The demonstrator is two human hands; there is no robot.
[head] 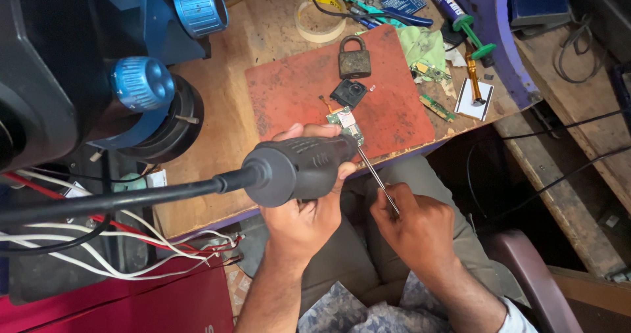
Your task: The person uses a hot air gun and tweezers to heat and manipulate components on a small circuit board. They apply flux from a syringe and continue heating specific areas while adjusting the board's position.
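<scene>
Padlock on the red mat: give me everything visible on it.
The padlock lies flat near the far edge of the red mat, apart from both hands. It looks like metal, brown and heavily rusted or tarnished. The squarish body has a darker spot low in the middle, probably the keyhole. The curved shackle points away from the person and looks closed. Just below it sits a small black square part; whether they touch is unclear.

Bare forearms – olive trousers, patterned shirt, white cuff.
</scene>
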